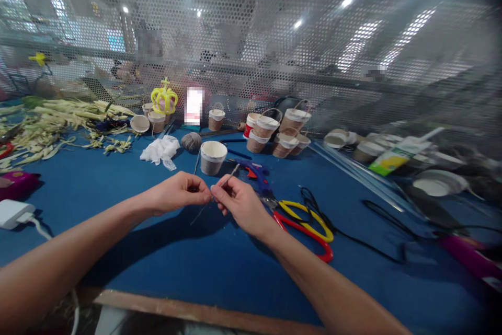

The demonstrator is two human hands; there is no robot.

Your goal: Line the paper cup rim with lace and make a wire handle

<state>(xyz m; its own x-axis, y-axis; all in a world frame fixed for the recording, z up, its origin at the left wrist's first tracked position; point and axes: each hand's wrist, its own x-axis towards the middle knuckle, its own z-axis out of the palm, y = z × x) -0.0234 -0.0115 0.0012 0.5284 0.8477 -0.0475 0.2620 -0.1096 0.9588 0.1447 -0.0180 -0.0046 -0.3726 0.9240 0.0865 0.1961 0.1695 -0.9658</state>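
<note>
Over the middle of the table, my left hand (184, 192) and my right hand (243, 203) meet, fingertips nearly touching. A thin grey-brown rod (230, 175), apparently wrapped in twine, sticks up from the closed fingers of my right hand. My left hand is closed in a pinch on grey twine (196, 162), whose strand runs up behind the hand towards a ball of twine (191, 142). A loose thin end hangs below the fingers. Just beyond my hands stands a paper cup (213, 158) with a grey wrapped outside and white rim. The exact pinch point is hidden by the fingers.
Scissors (308, 220) with red and yellow handles and a blue glue gun (259, 173) lie right of my hands. Behind are small handled baskets (266, 128), crumpled white tissue (160, 151) and a phone (194, 106). Plant-like strips (63, 120) pile up left; clear glue sticks (356, 175) lie right.
</note>
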